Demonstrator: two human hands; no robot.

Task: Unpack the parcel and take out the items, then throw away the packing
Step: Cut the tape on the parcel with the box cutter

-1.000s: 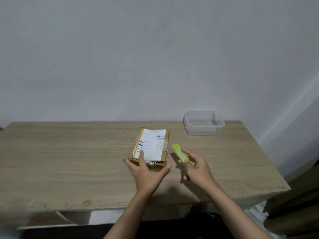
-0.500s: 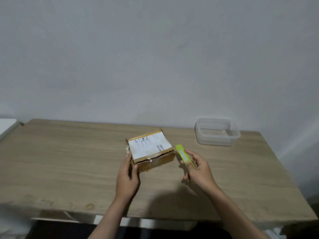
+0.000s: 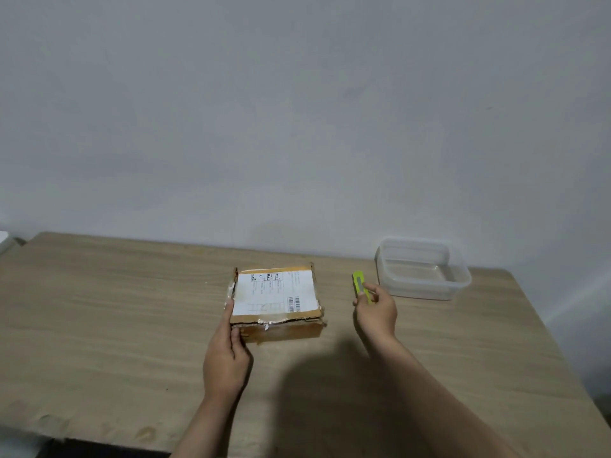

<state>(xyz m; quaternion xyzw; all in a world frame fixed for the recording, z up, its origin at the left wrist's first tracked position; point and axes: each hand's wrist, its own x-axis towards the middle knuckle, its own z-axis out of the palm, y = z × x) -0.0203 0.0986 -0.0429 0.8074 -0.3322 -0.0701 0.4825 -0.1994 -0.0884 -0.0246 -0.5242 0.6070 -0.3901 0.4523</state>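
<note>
The fingers (image 3: pixel 231 314) of the left hand (image 3: pixel 226 355) are curled against the left side of the parcel (image 3: pixel 277 302), thumb pressed at its near left corner, gripping it flat on the wooden table (image 3: pixel 115 309). The parcel, a flat brown cardboard box with a white shipping label on top and torn tape along its near edge, lies about midway along the table, nearer the back edge than the front. Just to its right, apart from it, the right hand (image 3: pixel 377 314) is closed around a yellow-green utility knife (image 3: pixel 359 285), whose tip points away toward the wall. Near the back right corner stands a clear plastic container (image 3: pixel 423 272), close to the knife.
</note>
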